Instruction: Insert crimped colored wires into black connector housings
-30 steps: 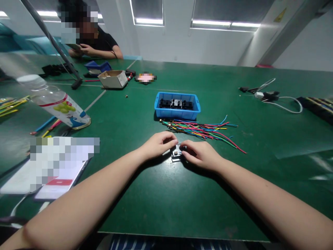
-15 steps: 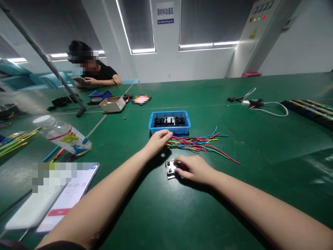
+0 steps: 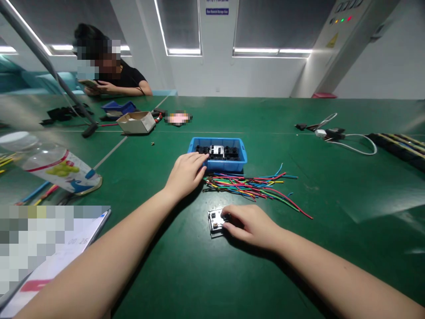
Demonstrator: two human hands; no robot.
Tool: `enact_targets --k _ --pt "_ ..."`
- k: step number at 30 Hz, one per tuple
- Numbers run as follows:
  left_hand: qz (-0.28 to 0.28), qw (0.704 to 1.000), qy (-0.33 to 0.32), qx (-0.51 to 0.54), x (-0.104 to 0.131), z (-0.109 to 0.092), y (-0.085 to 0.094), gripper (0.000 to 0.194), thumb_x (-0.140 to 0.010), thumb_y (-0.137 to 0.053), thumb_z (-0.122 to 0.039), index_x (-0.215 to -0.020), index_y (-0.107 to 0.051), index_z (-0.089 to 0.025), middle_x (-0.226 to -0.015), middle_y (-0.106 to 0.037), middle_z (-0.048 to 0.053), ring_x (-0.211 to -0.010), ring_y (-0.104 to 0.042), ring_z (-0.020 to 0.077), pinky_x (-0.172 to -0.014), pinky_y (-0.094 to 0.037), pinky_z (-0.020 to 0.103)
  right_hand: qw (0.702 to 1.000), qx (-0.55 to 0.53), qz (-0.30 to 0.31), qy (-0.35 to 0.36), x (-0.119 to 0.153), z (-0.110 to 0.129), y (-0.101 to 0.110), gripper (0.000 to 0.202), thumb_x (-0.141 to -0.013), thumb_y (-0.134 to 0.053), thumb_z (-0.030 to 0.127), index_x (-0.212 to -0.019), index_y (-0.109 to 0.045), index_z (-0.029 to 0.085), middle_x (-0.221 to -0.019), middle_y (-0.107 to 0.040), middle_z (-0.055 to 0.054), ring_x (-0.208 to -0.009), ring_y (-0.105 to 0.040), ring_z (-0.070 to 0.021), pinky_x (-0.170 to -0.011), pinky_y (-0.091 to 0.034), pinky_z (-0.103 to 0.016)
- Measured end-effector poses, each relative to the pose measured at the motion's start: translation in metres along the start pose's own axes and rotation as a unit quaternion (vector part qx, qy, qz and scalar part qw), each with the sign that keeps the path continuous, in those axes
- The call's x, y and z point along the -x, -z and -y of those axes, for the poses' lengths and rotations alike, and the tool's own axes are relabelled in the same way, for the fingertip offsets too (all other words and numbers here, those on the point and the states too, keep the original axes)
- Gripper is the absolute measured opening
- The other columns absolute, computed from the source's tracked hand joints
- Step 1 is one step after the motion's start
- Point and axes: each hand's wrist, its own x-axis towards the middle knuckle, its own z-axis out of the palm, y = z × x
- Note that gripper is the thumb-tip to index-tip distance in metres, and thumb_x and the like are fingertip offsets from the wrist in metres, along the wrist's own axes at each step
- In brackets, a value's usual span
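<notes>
My left hand (image 3: pixel 186 173) lies with fingers stretched over the near left corner of a blue plastic bin (image 3: pixel 226 166). Several black parts fill the bin, with one white-faced part (image 3: pixel 217 151) in the middle. On the table in front of me, my right hand (image 3: pixel 250 224) grips the right side of a small white-faced electrical module (image 3: pixel 215 220) between thumb and fingers. The module has black blocks on it; its right part is hidden by my fingers. Between the bin and my right hand lies a bundle of coloured wires (image 3: pixel 249 185), red, blue, green and yellow.
A clear bottle (image 3: pixel 59 166) and a phone (image 3: pixel 66 248) are at left. Behind them stand a lamp arm (image 3: pixel 63 84) and an open cardboard box (image 3: pixel 137 123). A person (image 3: pixel 109 66) leans on the far edge, phone in hand. A white cable (image 3: pixel 357 144) lies at right.
My left hand has moved from the wires' left end up to the bin's near left corner, its fingers now stretched out. The right hand stays on the module. The view has shifted slightly.
</notes>
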Motion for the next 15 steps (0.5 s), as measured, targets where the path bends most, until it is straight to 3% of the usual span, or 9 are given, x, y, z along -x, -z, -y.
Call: enact_targets --k 5,7,11,15 --pt "0.041 0.999 0.017 0.019 -0.001 0.007 -0.006 0.039 -0.097 -0.038 -0.024 -0.128 -0.06 -0.016 -0.122 -0.068 0.011 -0.116 -0.059 0.0253 -0.117 -0.026 0.054 1.0 -0.021 -0.004 0.001 -0.002 -0.001 -0.002 0.025 -0.092 -0.053 0.036 -0.107 -0.063 0.018 -0.083 -0.07 -0.004 -0.067 -0.057 -0.0145 -0.063 -0.038 -0.026" --pt "0.061 0.997 0.013 0.038 -0.002 0.008 -0.004 0.039 -0.092 -0.038 -0.016 -0.122 -0.063 -0.018 -0.119 -0.069 0.009 -0.116 -0.06 0.0242 -0.119 -0.024 0.055 1.0 -0.02 -0.007 0.004 -0.002 -0.002 -0.003 0.026 -0.093 -0.052 0.036 -0.107 -0.063 0.017 -0.084 -0.07 -0.004 -0.067 -0.056 -0.0145 -0.063 -0.038 -0.026" --pt "0.094 0.994 0.022 0.058 -0.006 0.008 0.005 0.042 -0.088 -0.04 -0.014 -0.123 -0.064 -0.019 -0.121 -0.068 0.009 -0.118 -0.059 0.0238 -0.121 -0.02 0.056 1.0 -0.017 -0.006 0.007 -0.001 -0.003 -0.004 0.026 -0.093 -0.052 0.036 -0.107 -0.063 0.016 -0.084 -0.07 -0.004 -0.067 -0.056 -0.0144 -0.064 -0.038 -0.026" --pt "0.15 0.987 0.03 0.053 -0.01 0.004 0.02 0.041 -0.087 -0.043 -0.016 -0.118 -0.069 -0.02 -0.117 -0.072 0.008 -0.11 -0.064 0.0229 -0.117 -0.03 0.052 1.0 -0.018 -0.004 0.008 -0.001 -0.003 -0.004 0.026 -0.094 -0.052 0.035 -0.107 -0.063 0.016 -0.086 -0.07 -0.004 -0.068 -0.057 -0.0146 -0.064 -0.039 -0.027"
